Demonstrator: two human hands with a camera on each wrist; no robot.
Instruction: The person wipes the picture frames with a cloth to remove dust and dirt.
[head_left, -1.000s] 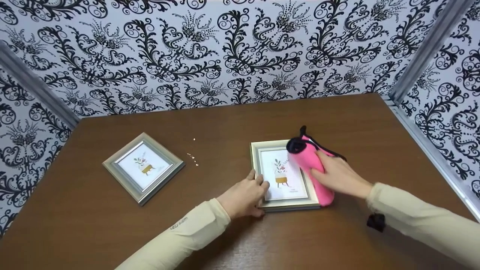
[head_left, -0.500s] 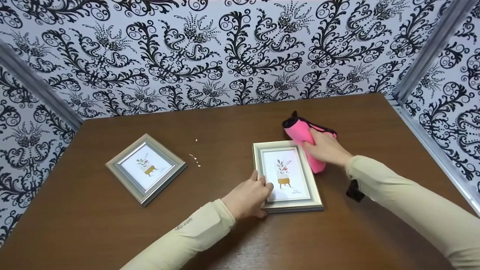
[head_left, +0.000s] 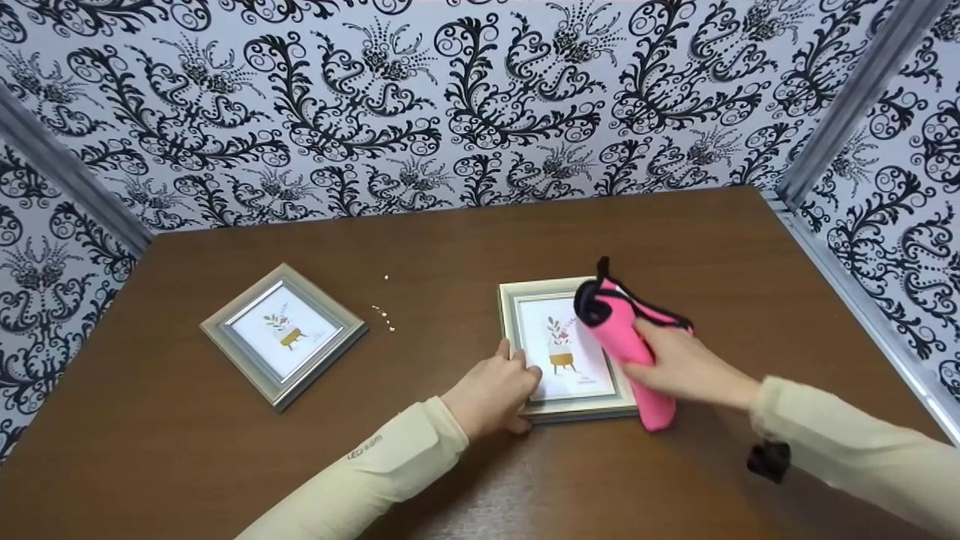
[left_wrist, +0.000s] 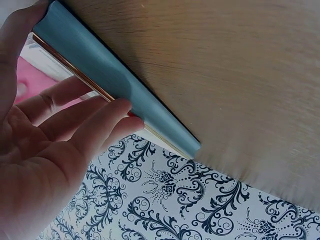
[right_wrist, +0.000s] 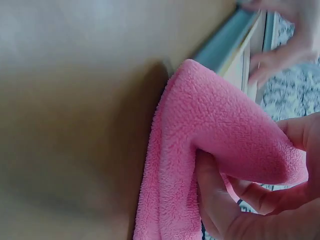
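In the head view my left hand (head_left: 495, 390) holds a cream and silver picture frame (head_left: 579, 407) lying on the table. The left wrist view shows several fingertips over the frame's grey-blue side (left_wrist: 92, 55) and the thumb by its corner. My right hand (head_left: 686, 367) grips a folded pink cloth (head_left: 626, 334) with black edging, laid along the frame's right border and covering part of it. Up close in the right wrist view, the fluffy cloth (right_wrist: 215, 120) is bunched between thumb and fingers. Behind the glass is a print (head_left: 562, 352) of a plant in a yellow pot.
A second picture frame (head_left: 341, 352) with a similar print lies turned cornerwise on the left of the brown table (head_left: 442, 247). Small white specks (head_left: 384, 313) are scattered between the two frames. Black-and-white patterned walls (head_left: 480, 112) stand at the back and sides.
The right hand with the cloth moved up to the frame's far right corner, then back down along the right edge toward the near corner. The left hand kept its place.
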